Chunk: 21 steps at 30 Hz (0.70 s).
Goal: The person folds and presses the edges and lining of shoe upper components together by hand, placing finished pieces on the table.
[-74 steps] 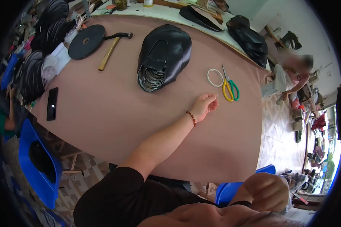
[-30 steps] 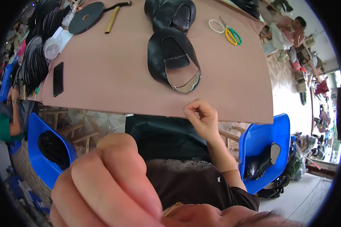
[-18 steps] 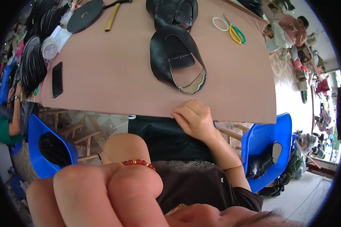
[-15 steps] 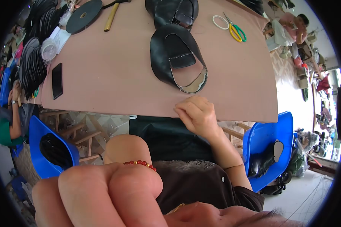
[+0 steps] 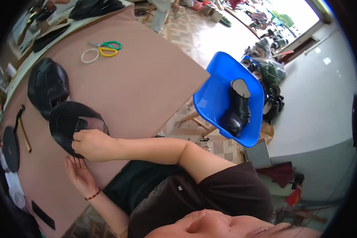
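A black leather shoe upper (image 5: 63, 123) with an open cut-out lies on the pinkish-brown table cover. Over its near side is my right hand (image 5: 95, 145), fingers curled closed; whatever they may hold is hidden. My left hand (image 5: 81, 174), with a red bead bracelet at the wrist, is just below it, palm turned up and fingers stretched out. Its fingertips are by the upper's edge; I cannot tell if they touch it. A second black upper (image 5: 47, 85) lies against the first, farther along the table.
Scissors (image 5: 109, 49) with green and yellow handles lie beside a white ring (image 5: 90, 56). A hammer (image 5: 23, 131), a black roll (image 5: 11, 148) and a phone (image 5: 43, 214) are along the left. A blue chair (image 5: 210, 95) holds a black boot (image 5: 238, 109).
My view has swung to the right and tilted. My left hand has come down from close to the camera and opened. My right hand is now over the nearer upper.
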Each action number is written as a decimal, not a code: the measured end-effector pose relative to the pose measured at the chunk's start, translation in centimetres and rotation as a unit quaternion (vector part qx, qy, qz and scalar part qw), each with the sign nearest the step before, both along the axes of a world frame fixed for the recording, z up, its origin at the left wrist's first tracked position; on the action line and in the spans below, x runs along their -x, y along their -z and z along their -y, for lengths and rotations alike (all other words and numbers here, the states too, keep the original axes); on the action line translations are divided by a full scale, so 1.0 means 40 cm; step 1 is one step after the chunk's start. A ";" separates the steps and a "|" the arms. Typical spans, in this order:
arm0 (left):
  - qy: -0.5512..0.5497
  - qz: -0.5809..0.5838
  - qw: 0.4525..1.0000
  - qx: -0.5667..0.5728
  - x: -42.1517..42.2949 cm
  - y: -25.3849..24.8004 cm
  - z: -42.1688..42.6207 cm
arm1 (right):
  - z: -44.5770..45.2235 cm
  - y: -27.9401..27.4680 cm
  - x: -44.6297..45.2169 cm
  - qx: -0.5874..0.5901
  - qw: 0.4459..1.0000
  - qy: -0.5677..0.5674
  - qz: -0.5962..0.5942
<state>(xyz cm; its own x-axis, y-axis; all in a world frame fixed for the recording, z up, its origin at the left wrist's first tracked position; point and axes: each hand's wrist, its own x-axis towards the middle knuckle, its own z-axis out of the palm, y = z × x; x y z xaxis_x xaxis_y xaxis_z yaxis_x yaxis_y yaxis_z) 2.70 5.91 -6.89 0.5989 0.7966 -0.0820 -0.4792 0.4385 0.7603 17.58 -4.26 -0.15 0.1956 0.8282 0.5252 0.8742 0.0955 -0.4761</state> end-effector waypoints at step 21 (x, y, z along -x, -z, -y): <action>0.027 0.004 0.966 -0.259 0.044 -0.027 0.178 | 0.177 0.075 0.059 0.089 0.434 -0.407 -0.799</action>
<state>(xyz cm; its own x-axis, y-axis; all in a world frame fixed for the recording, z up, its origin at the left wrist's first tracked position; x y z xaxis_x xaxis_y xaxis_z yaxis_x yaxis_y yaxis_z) 0.93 -1.19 -5.79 0.6398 0.6973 0.3231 -0.4728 0.0258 0.8808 15.22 -11.35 -3.14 -0.2038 0.9638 0.1720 -0.8737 -0.0998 -0.4762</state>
